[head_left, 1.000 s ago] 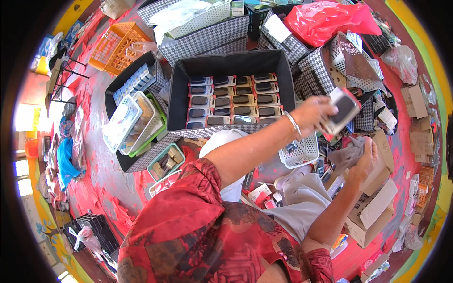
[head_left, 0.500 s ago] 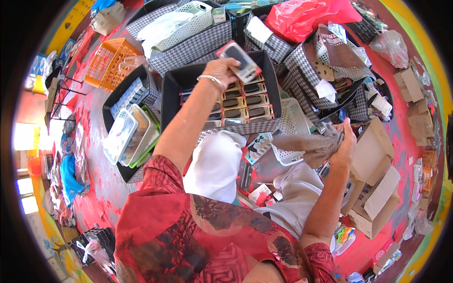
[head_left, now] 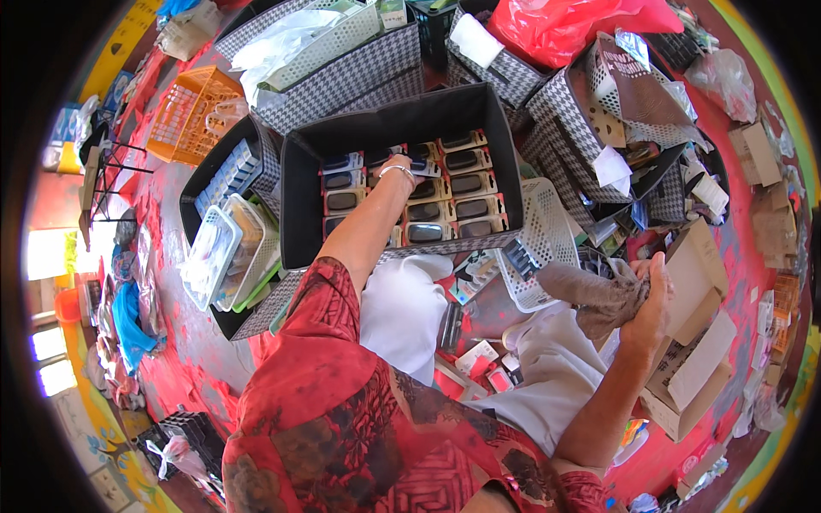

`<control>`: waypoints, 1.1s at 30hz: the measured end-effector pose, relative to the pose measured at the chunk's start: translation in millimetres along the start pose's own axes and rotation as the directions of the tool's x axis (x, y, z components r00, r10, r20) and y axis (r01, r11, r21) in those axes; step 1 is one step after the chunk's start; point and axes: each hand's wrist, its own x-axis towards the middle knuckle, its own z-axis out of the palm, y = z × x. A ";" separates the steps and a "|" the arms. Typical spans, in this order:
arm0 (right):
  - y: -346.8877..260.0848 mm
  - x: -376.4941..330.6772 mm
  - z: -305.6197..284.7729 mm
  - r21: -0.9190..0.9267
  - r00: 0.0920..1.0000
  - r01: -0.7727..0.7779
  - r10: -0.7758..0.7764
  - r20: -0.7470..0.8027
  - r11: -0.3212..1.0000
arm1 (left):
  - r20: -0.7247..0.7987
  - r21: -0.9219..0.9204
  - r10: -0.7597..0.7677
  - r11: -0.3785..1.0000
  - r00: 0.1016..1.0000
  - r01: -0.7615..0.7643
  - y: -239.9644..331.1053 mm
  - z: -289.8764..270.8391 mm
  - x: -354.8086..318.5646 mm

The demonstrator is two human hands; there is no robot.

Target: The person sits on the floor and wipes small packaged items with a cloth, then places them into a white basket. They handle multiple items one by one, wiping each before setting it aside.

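My left hand (head_left: 395, 165) reaches down into a black-lined fabric bin (head_left: 299, 192), its fingers closed at the edge of a carded pack (head_left: 422, 166). Rows of similar packs, each with a dark, rounded oblong item on a card, lie flat in the bin. One such pack (head_left: 474, 183) sits to the right of my hand. Over my right thigh, my right hand (head_left: 647, 309) grips a bunched grey-brown cloth (head_left: 590, 295), which hangs out to the left. What the packed items are, I cannot tell.
Houndstooth bins (head_left: 359, 81) crowd the far side, one under a red plastic bag (head_left: 547, 30). A white perforated basket (head_left: 547, 231) stands right of the black-lined bin. An orange crate (head_left: 192, 115) is at left, an open cardboard box (head_left: 688, 368) at right.
My left hand has lowered the pack from above the bin's far right to among the rows. The right hand, still holding the cloth, has shifted slightly right and down.
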 end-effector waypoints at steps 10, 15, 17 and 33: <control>0.2 -3.4 3.5 -0.026 0.999 0.037 -0.036 0.038 0.999 | 0.145 0.717 0.084 0.678 0.986 -0.163 29.6 -22.4 -96.0; -0.8 -3.8 2.0 -0.018 0.999 0.026 -0.026 -0.029 1.000 | 0.528 0.833 0.400 -0.415 0.750 -0.365 77.5 -40.1 -106.9; 0.1 -3.6 1.9 -0.014 1.000 0.006 -0.007 -0.018 1.000 | 0.784 0.610 0.290 -0.524 0.549 -0.595 79.6 -43.7 -100.2; 3.7 -1.5 5.0 -0.086 0.999 0.031 -0.028 0.035 0.996 | 0.866 0.425 0.127 -0.697 0.484 -0.578 23.8 -23.7 -70.7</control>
